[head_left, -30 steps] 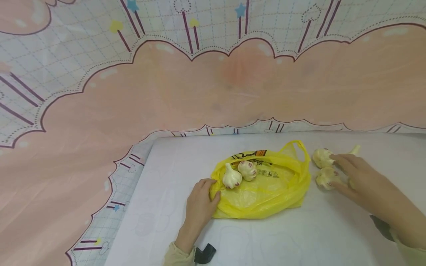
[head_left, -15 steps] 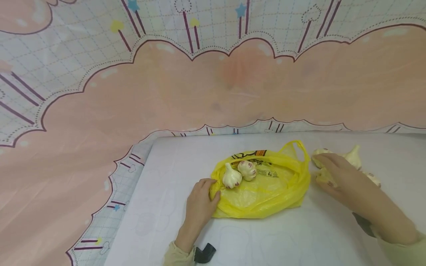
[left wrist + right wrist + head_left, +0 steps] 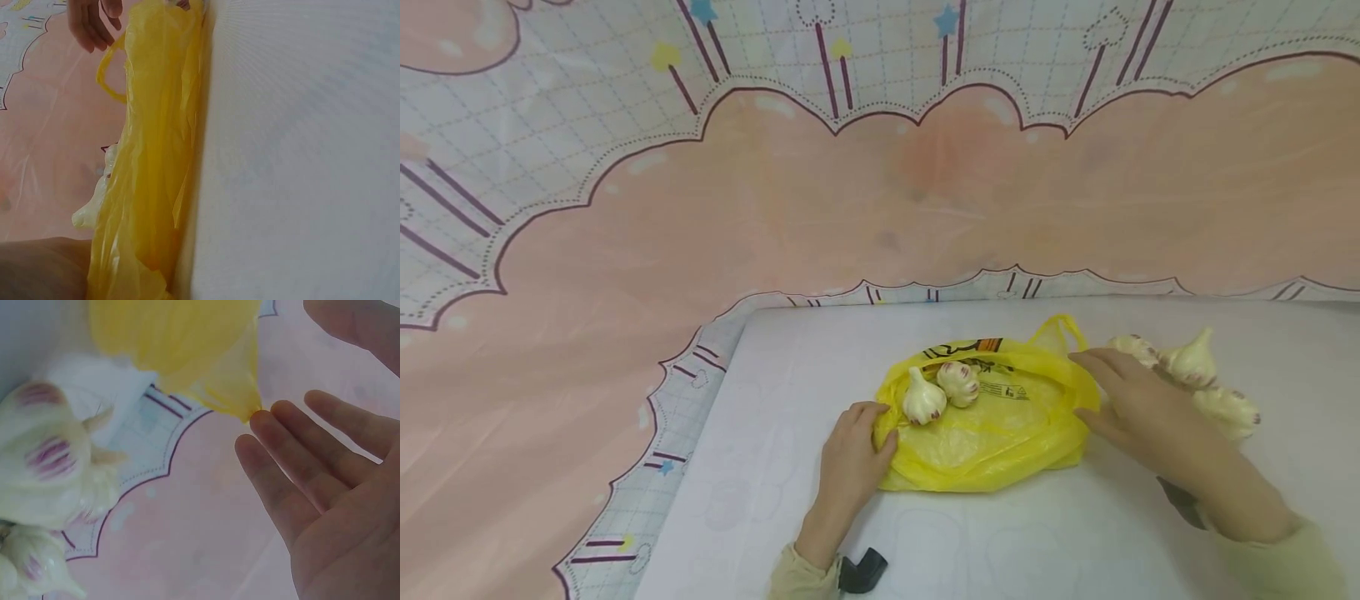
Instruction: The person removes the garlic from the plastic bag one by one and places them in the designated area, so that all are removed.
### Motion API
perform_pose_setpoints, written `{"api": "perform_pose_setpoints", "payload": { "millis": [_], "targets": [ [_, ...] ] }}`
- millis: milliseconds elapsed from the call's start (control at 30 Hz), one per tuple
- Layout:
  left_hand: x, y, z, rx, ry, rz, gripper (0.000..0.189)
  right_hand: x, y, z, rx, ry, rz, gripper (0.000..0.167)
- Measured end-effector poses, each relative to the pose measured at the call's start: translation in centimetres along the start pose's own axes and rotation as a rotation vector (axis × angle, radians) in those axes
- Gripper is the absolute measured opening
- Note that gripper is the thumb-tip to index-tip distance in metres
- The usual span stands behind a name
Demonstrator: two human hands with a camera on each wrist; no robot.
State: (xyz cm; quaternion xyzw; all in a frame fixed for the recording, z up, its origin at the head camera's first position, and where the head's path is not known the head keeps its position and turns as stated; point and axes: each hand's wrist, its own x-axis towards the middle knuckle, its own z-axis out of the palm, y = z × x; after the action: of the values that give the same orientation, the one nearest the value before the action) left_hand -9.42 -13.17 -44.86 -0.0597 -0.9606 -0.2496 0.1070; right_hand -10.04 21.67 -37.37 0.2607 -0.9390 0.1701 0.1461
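the left hand [image 3: 851, 450] pinches the yellow plastic bag [image 3: 977, 458] at left, presumably steadying it around two garlic bulbs [image 3: 925, 402]; the right hand [image 3: 1156, 412], fingers extended, empty, adjoins its right rim.

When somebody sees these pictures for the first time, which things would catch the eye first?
Probably the bright yellow bag, open on the white table, with two garlic bulbs visible in its left part. The left hand holds its left edge; the right hand, fingers extended, is at its right edge. More bulbs lie beyond the right hand.
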Motion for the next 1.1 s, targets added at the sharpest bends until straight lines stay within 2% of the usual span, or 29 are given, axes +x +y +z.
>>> {"api": "perform_pose_setpoints", "payload": {
  "millis": [267, 533, 700, 867, 1100],
  "targets": [
    [0.0, 0.0, 0.1, 0.008, -0.003, -0.002, 0.033, 0.9, -1.3, 0.4, 0.008, -0.061, 0.031, 0.060],
    [0.0, -0.1, 0.1, 0.014, -0.001, -0.005, 0.033, 1.7, -2.1, 1.2, 0.047, -0.018, -0.038, 0.059],
    [0.0, -0.1, 0.1, 0.006, -0.012, -0.015, 0.033, 2.1, -2.3, 1.7, 0.074, -0.025, -0.043, 0.057],
    [0.0, -0.1, 0.1, 0.007, -0.009, -0.015, 0.032, 2.6, -2.5, 2.5, 0.071, -0.004, -0.084, 0.057],
    [0.1, -0.1, 0.1, 0.008, -0.008, -0.010, 0.032, 3.3, -3.2, 3.3, 0.105, -0.059, -0.050, 0.056]
  ]
}}
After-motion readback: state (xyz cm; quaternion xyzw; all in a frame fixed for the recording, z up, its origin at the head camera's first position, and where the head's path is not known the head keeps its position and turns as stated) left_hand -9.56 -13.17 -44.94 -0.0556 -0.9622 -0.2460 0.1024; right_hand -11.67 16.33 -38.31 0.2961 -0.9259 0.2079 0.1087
